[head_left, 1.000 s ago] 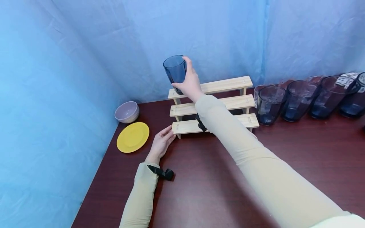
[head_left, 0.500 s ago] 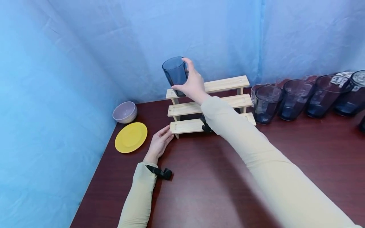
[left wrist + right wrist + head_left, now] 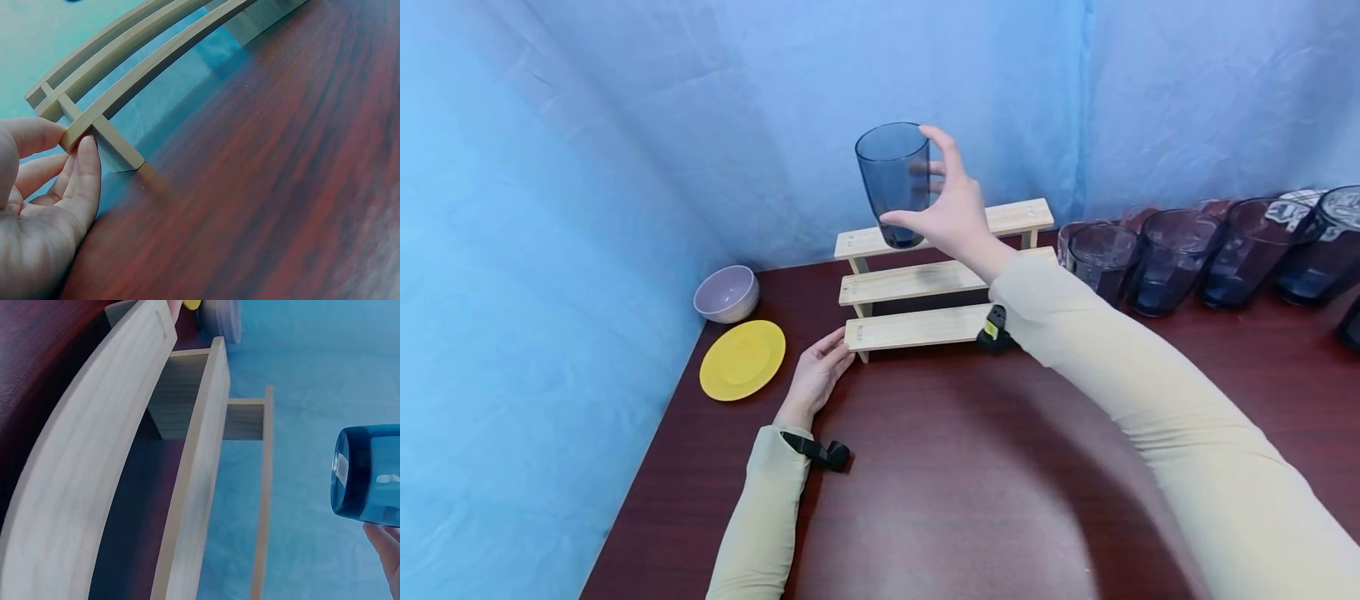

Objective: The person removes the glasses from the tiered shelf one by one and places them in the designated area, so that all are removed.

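A three-tier wooden rack [image 3: 917,327] stands on the dark red table. With thumb and forefinger my left hand [image 3: 814,377] pinches the left end of its lowest shelf; the left wrist view shows this grip on the shelf end [image 3: 78,132] up close. My right hand [image 3: 957,207] grips a blue-tinted drinking glass [image 3: 887,179] from its right side, thumb low and fingers around the far side. The glass is upright and raised above the rack, in front of the curtain. In the right wrist view its base [image 3: 350,472] is apart from the shelves.
Left of the rack lie a yellow plate [image 3: 742,361] and, behind it, a lilac bowl [image 3: 727,294]. Several dark tinted glasses [image 3: 1176,262] stand in a row to the right, partly behind my right sleeve. A blue curtain [image 3: 760,125] borders the table [image 3: 917,467] behind and left.
My right hand has lifted the glass up and to the right from the left end of the top shelf. The left hand stays on the rack's lowest shelf.
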The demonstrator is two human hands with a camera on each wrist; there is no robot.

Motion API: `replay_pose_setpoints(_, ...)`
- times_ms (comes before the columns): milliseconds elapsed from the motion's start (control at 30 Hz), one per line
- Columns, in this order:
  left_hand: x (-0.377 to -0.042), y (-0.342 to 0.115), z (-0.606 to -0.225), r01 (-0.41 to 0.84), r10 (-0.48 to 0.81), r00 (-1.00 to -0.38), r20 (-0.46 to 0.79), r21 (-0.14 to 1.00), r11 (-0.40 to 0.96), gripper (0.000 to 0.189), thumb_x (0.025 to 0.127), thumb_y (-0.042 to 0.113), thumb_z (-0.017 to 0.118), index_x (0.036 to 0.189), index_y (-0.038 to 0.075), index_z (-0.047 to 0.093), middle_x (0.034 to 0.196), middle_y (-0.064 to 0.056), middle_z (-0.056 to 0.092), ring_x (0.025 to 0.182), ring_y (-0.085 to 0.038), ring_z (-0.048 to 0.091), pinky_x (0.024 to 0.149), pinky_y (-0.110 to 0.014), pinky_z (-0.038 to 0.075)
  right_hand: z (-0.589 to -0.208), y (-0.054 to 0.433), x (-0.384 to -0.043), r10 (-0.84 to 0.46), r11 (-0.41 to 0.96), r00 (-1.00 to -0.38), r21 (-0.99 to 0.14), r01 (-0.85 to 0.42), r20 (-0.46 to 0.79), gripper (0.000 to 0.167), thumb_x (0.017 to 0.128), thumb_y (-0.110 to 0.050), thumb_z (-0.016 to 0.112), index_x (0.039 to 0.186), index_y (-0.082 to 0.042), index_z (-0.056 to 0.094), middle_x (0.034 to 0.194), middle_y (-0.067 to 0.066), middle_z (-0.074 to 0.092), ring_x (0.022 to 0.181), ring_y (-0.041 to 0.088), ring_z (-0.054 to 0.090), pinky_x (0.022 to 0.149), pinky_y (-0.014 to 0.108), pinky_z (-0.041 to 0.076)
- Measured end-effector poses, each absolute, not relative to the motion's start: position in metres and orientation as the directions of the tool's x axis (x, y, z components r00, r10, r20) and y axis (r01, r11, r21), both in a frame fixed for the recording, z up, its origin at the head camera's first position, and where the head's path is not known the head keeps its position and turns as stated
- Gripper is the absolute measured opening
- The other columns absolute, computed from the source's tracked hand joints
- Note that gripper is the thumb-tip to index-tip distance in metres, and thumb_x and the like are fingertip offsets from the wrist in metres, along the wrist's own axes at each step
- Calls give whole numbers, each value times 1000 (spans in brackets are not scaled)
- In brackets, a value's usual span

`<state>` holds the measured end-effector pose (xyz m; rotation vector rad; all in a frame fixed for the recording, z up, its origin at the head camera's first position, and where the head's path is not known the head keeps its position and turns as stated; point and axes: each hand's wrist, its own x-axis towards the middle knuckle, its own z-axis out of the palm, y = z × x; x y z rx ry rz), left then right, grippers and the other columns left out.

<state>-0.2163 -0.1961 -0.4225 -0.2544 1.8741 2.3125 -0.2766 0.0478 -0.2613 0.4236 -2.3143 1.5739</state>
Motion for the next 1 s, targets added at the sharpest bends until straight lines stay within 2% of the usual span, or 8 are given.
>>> replay_pose_setpoints(200, -217, -199, -422, -218, 4, -975, -222, 954, -205, 46, 97, 0, 48, 142, -1, 39, 123, -11, 51, 88, -3, 61, 80, -15, 52, -263, 66, -250, -97, 211, -887, -862, -461, 451, 102, 69, -16, 85, 145, -37, 23, 130, 12, 52, 118, 27, 54, 91, 43, 51)
replay_pose_setpoints(300, -217, -200, -422, -213, 6, -976, -217, 956, -201, 46, 97, 0, 48, 142, -2, 39, 123, -12, 51, 89, -3, 61, 81, -16, 52, -267, 76, -234, -110, 170, -875, -858, -485, 472, 103, 67, -8, 85, 146, -32, 23, 127, 15, 54, 114, 28, 57, 88, 42, 53)
replay_pose_setpoints(400, -215, -201, -423, -226, 4, -973, -230, 954, -195, 46, 97, 0, 47, 143, 0, 39, 129, -14, 49, 89, -3, 61, 81, -15, 52, -272, 90, -217, -138, 180, -865, -847, -500, 482, 103, 68, -3, 84, 146, -28, 22, 125, 14, 56, 109, 25, 59, 85, 34, 54)
replay_pose_setpoints(567, -214, -200, -422, -228, 2, -973, -231, 956, -183, 46, 98, 1, 46, 143, 1, 39, 137, -17, 45, 91, -2, 60, 81, -14, 52, -283, 124, -193, -150, 177, -853, -835, -521, 500, 103, 64, 5, 83, 144, -26, 25, 117, 3, 60, 100, 8, 62, 78, 18, 54)
replay_pose_setpoints(700, -215, -197, -420, -226, 14, -974, -227, 955, -190, 46, 97, 1, 47, 143, 0, 39, 134, -17, 46, 92, -2, 60, 82, -15, 52, -295, 156, -178, -155, 116, -819, -813, -571, 553, 104, 58, 23, 77, 141, -16, 28, 111, -7, 62, 88, 4, 65, 71, 15, 54)
replay_pose_setpoints(800, -215, -196, -418, -230, 10, -972, -233, 954, -193, 46, 97, 1, 47, 142, 1, 40, 131, -14, 47, 91, -2, 61, 81, -15, 52, -303, 178, -168, -156, 58, -802, -806, -590, 576, 105, 53, 32, 71, 138, -10, 28, 111, -7, 65, 83, 4, 67, 69, 15, 54)
replay_pose_setpoints(1000, -213, -199, -418, -232, 3, -972, -236, 954, -191, 46, 97, 1, 47, 143, 1, 39, 134, -16, 46, 91, -2, 61, 81, -15, 52, -316, 215, -152, -145, -73, -789, -802, -594, 597, 105, 52, 35, 66, 138, -9, 25, 113, 0, 65, 83, 7, 67, 68, 14, 54)
